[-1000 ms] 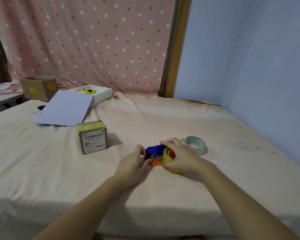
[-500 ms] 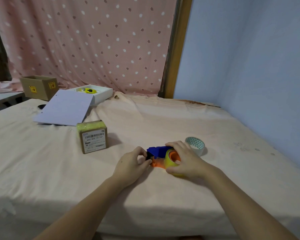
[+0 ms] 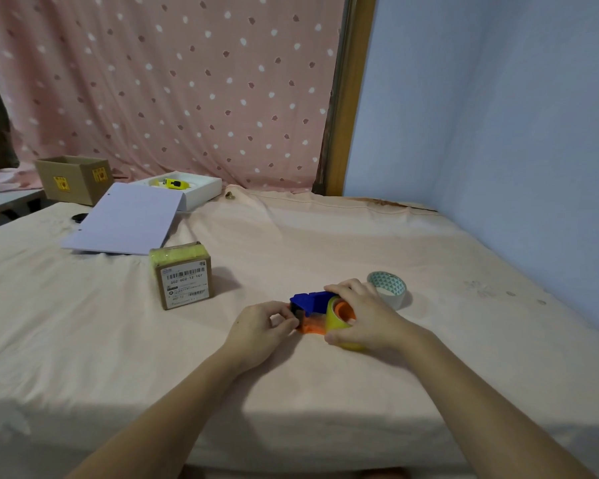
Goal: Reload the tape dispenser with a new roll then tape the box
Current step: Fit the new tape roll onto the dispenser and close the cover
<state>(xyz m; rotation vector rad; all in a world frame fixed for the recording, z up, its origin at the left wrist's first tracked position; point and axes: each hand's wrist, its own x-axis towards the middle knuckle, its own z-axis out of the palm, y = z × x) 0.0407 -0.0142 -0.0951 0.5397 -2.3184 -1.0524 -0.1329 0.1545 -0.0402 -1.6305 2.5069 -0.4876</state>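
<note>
Barely shifted, right fingers [image 3: 343, 288] wrap the yellow roll [image 3: 336, 318]; left fingers [image 3: 286, 318] pinch the dispenser [image 3: 310, 300].

A matt, slightly creased peach cloth [image 3: 325, 243] covers the table. At centre the tape dispenser [image 3: 310, 307] looks like smooth blue and orange plastic, its yellow roll [image 3: 334, 319] glossy. Left of centre, the small box [image 3: 184, 276] is brown cardboard with a paper label. Upper left hangs a dotted pink fabric curtain [image 3: 173, 84].

Blue and orange dispenser [image 3: 309, 303] carrying a yellow roll [image 3: 333, 314]; spare roll [image 3: 388, 289] with teal triangles; pink curtain [image 3: 173, 88] with white and brown dots; peach sheet [image 3: 291, 243].
</note>
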